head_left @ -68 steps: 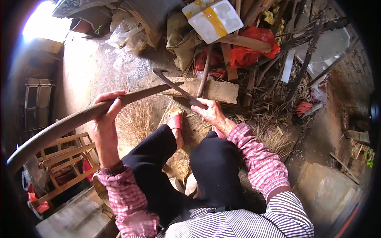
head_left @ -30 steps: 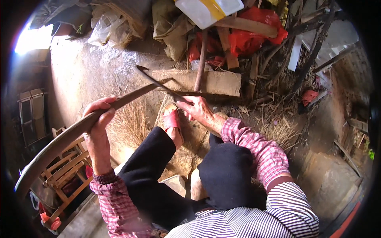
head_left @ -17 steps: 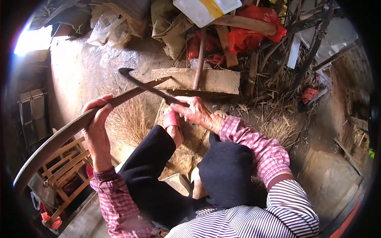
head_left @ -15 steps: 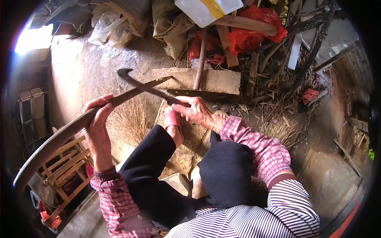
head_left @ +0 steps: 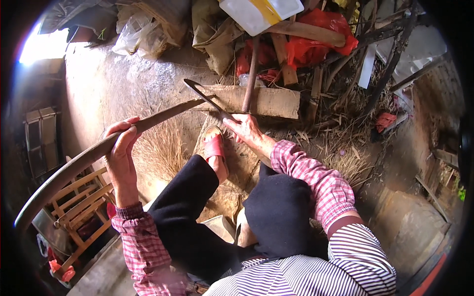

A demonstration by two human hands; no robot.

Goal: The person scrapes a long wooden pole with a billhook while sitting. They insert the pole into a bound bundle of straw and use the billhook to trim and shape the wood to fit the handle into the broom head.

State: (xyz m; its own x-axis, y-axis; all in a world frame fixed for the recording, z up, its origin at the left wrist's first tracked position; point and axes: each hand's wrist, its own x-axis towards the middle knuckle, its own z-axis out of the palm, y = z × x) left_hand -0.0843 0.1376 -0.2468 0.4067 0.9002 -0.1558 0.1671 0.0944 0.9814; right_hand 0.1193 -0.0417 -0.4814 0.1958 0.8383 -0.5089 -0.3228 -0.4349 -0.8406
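Note:
A long, curved wooden pole (head_left: 74, 167) slants from the lower left up to a narrow tip near the middle. My left hand (head_left: 120, 148) is closed around it part way along. In my right hand (head_left: 245, 129), fingers wrapped on its handle, is a billhook (head_left: 200, 93) with a dark hooked blade. The blade crosses the pole near its tip; whether the edge touches the wood I cannot tell. Just beyond the tip lies a thick wooden plank (head_left: 274, 102), partly behind the pole and billhook. Below my right hand, my foot in a red sandal (head_left: 214, 147) rests on the ground.
An upright stick (head_left: 252, 69) stands against the plank. Behind are red plastic bags (head_left: 323, 34), a white foam lid (head_left: 256, 17) and scrap wood. Dry straw (head_left: 158, 148) lies beneath the pole. A small bamboo chair (head_left: 86, 212) stands at left, under the pole's near end.
The billhook has slid right along the pole toward its tip, its blade now turned more edge-on. My right hand moved slightly right and away. My left hand and the pole barely moved.

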